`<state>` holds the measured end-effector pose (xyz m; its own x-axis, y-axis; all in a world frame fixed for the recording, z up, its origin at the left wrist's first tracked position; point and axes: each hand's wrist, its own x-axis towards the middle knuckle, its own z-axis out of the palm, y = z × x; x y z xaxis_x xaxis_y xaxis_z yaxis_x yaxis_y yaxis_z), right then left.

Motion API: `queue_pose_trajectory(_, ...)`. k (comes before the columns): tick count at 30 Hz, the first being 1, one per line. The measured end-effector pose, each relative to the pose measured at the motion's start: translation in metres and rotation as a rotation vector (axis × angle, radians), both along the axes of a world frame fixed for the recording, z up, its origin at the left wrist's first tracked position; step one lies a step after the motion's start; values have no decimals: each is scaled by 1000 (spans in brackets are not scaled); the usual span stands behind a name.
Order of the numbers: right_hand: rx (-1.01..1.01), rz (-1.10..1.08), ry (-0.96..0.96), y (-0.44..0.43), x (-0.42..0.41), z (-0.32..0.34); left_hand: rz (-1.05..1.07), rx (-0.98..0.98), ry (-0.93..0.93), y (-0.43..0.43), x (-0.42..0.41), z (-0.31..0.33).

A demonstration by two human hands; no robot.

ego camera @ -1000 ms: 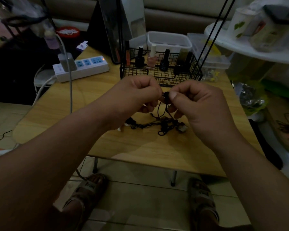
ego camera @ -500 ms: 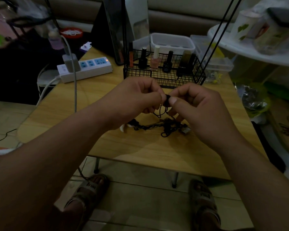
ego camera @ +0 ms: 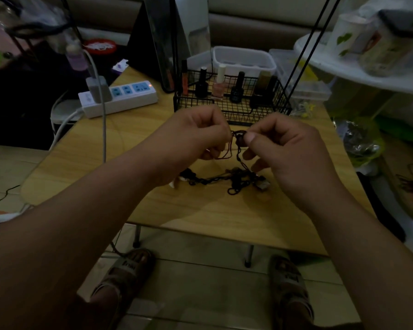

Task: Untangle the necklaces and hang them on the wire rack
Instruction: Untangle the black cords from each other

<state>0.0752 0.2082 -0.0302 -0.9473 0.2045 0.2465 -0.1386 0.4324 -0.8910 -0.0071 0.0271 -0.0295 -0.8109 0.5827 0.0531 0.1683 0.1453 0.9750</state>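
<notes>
Untangling: knot (ego camera: 239,140) pinched by right hand (ego camera: 286,148), unresolved
Left hand (ego camera: 198,136): pinching red cord (ego camera: 227,152), now drawn slightly away
Necklaces (ego camera: 224,181): heaped beneath hands, none hung

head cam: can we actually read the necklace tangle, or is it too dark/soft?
Head view: underexposed overall. The necklace tangle on the wooden table shows as a dark silhouette with strands hard to separate. Head view: the part pinched between the left hand and right hand is soft. Head view: the wide angle stretches the forearms toward the frame edges.
</notes>
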Motion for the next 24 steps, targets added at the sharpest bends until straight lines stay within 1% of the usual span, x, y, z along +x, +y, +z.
queue_pose_trajectory(2, -59, -4, -40, 0, 0, 0, 0, 13, -11, 1, 0, 0)
queue_pose_trajectory(5, -27, 29, -114, 0, 0, -3, -1, -3, 9, 3, 1, -2)
queue_pose_trajectory(8, -18, 60, -116, 0, 1, -2, -6, -24, 37, 3, 1, -5)
queue_pose_trajectory(11, 33, 58, -98, -1, 1, -2, -26, -44, 58, 1, 1, -5)
queue_pose_trajectory(13, 17, 47, -103, -2, 0, -2, -25, -51, 72, 2, 2, -4)
queue_pose_trajectory(14, -36, 33, -111, -1, 0, -2, -20, -49, 72, 2, 2, -4)
queue_pose_trajectory(17, -324, 21, -157, 0, -3, 2, -9, -38, 50, 3, 3, -2)
queue_pose_trajectory(18, -379, 31, -175, 0, -3, 2, -7, -33, 44, 2, 3, -2)
queue_pose_trajectory(19, -382, 44, -193, 1, -4, 1, -8, -28, 41, 2, 3, -2)
queue_pose_trajectory(20, -342, 58, -212, 1, -5, 0, -9, -24, 39, 2, 2, -2)
queue_pose_trajectory(24, -124, 116, -282, -2, -2, -2, -26, -44, 55, 2, 2, -4)
